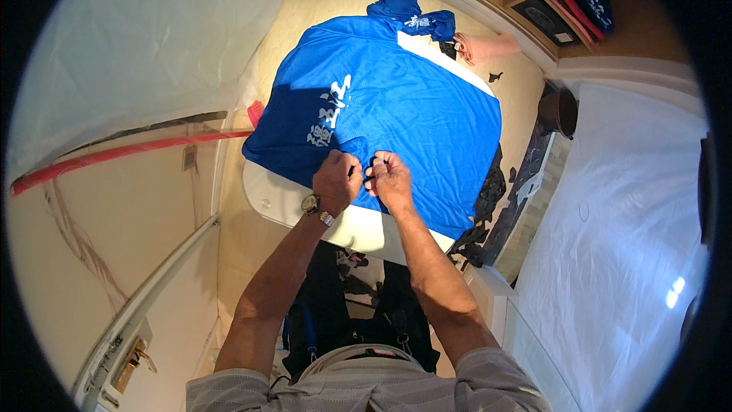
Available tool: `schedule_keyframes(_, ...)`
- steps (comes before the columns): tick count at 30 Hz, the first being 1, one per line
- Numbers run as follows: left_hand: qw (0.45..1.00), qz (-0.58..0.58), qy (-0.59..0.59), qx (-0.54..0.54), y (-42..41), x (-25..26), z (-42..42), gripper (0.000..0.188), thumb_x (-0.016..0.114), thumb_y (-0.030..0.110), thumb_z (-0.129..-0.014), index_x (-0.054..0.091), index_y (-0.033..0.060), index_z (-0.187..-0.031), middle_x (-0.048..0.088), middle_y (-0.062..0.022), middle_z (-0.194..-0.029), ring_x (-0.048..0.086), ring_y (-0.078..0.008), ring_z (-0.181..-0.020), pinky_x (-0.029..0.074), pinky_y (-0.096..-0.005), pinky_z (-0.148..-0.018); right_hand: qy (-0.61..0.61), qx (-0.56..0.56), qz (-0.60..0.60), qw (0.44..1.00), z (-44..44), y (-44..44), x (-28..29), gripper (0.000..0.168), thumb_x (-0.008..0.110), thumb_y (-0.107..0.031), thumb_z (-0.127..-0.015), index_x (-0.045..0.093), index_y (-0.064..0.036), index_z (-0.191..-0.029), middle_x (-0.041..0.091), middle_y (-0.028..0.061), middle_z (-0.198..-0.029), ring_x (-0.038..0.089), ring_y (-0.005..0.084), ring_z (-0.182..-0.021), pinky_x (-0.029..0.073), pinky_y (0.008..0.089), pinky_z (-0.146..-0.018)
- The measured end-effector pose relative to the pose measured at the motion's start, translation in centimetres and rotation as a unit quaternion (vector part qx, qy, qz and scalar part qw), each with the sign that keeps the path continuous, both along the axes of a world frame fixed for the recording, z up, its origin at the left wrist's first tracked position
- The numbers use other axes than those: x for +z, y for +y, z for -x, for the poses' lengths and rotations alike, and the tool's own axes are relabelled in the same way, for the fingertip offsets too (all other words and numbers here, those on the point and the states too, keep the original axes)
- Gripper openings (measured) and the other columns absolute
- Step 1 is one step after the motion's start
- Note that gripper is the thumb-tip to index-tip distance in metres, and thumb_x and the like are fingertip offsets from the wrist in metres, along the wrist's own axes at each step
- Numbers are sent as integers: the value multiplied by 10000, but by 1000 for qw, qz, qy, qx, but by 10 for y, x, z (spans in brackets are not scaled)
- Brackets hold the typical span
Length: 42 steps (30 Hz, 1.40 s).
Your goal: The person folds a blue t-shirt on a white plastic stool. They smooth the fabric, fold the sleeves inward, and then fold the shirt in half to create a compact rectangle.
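A blue fabric garment [423, 120] with large white lettering lies spread over a white table with rounded corners [269, 197]. Near its front edge, my left hand [337, 180] pinches a raised fold of the blue cloth. My right hand [390, 178] is close beside it, its thumb and fingers closed on the same stretch of cloth. Small dark bits show between the fingers of both hands; what they are cannot be made out. On my left wrist sits a watch [310, 203] with a metal band.
Past the table lie a crumpled blue garment [394, 3] and a pink towel [489, 47] on the floor. Black scraps [490, 191] lie along the right side. A brown bucket [557, 113] stands right, near plastic sheeting [617, 229]. A red pole [131, 151] reaches in from the left.
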State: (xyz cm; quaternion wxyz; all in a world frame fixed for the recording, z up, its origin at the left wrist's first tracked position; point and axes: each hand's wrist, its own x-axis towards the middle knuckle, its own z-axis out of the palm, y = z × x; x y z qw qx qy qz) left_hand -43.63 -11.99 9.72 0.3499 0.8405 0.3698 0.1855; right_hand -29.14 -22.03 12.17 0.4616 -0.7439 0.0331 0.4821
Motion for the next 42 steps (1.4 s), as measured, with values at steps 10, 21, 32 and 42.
schedule_keyframes(10, 999, -17, 36, 16, 1, 5, -5, 216, 931, 207, -1029, 722, 169, -1069, 748, -124, -1051, 802, -428, -939, 671, -557, -752, -125, 168, 21, 978, -35, 45, -19, 184, 961, -191, -1044, 887, -26, -1082, 899, 79, -955, 812, 153, -834, 647, 394, -768)
schedule_keyframes(21, 995, 70, -24, 60, 6, -7, 6, 302, 967, 232, -1020, 702, 93, -1062, 736, -142, -936, 770, -403, -844, 628, -509, -741, 30, 103, -123, 987, -29, 38, 7, 155, 841, -155, -1201, 827, -35, -1104, 828, 22, -1003, 703, 98, -849, 602, 311, -773)
schedule_keyframes(32, 940, 258, -148, 168, 16, -14, 31, 213, 925, 71, -1065, 753, 54, -1191, 699, 42, -885, 599, -47, -779, 514, -306, -662, 83, 187, -75, 976, -15, 7, 19, 244, 695, -177, -1303, 833, 18, -1355, 861, 92, -1160, 796, 180, -957, 696, 378, -868)
schedule_keyframes(42, 916, 315, -187, 160, 16, -18, 33, 237, 915, 46, -1090, 758, 47, -1268, 709, 66, -960, 607, -24, -828, 525, -280, -704, 107, 267, -4, 958, 15, 28, 13, 360, 562, -93, -1296, 756, -73, -1598, 853, 84, -1131, 779, 172, -879, 687, 369, -782)
